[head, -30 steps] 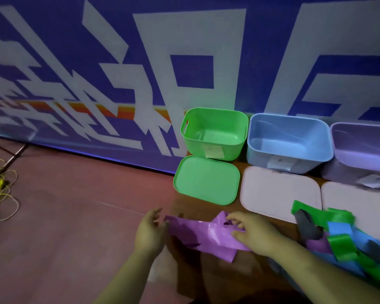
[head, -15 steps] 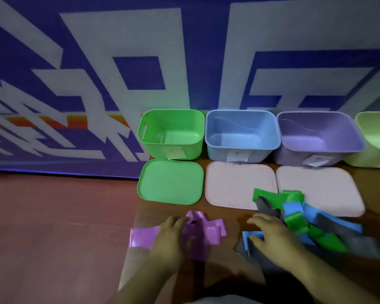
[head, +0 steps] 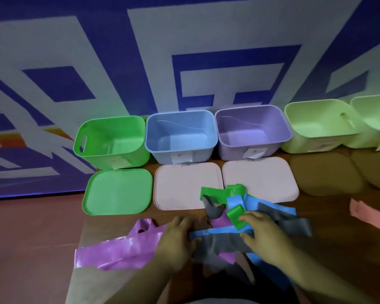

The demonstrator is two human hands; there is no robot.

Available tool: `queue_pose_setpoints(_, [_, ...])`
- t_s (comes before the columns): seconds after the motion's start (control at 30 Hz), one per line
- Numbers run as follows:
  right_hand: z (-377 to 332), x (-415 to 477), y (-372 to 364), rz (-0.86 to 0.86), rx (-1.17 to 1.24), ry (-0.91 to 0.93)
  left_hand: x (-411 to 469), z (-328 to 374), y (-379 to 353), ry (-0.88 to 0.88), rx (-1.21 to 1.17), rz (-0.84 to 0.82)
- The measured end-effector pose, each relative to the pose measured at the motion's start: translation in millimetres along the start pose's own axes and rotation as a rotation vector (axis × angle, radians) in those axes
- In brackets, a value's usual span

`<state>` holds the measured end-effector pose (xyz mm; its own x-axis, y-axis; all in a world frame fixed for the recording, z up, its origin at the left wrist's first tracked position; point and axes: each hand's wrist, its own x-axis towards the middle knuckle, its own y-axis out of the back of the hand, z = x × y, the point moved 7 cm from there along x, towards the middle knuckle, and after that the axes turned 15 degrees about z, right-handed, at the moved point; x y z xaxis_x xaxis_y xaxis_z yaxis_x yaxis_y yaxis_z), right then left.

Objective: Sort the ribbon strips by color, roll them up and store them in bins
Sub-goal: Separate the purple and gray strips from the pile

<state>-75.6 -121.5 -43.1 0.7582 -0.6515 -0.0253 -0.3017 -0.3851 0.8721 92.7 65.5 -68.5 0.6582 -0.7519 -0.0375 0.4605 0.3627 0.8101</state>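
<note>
A long purple ribbon strip [head: 116, 249] lies flat at the table's front left, one end hanging over the edge. My left hand [head: 176, 240] rests on its right end, fingers relaxed and spread. A tangled pile of green [head: 235, 212], blue [head: 215, 232] and grey [head: 290, 220] strips lies at the front centre. My right hand [head: 263, 238] lies on this pile, its fingertips touching the green strip and its thumb on the grey one below. Green [head: 110, 139], blue [head: 180, 132] and purple [head: 252, 128] bins stand open in a row behind.
Two pale green bins [head: 320, 123] stand further right. A green lid [head: 119, 191] and two pale pink lids [head: 180, 185] lie flat in front of the bins, with darker lids [head: 325, 172] to the right. A pink strip [head: 369, 213] lies at the right edge.
My right hand let go of the purple ribbon and moved right onto the mixed pile. The purple ribbon now lies flat under my left hand. The view swung to the right.
</note>
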Motion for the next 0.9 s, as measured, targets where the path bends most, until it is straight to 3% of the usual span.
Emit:
queue_pose_setpoints(0.3, [7, 22, -7, -0.098, 0.050, 0.081, 27, 39, -38, 0.027, -0.115, -0.047])
queue_pose_setpoints(0.57, [12, 35, -11, -0.128, 0.067, 0.077, 41, 37, -57, 0.135, -0.056, -0.100])
queue_pose_setpoints(0.8, [5, 43, 6, -0.027, 0.239, 0.006, 51, 74, -14, -0.045, -0.108, 0.009])
queue_pose_setpoints(0.9, [-12, 48, 18, -0.077, 0.373, -0.072, 56, 96, 22, -0.133, -0.130, 0.072])
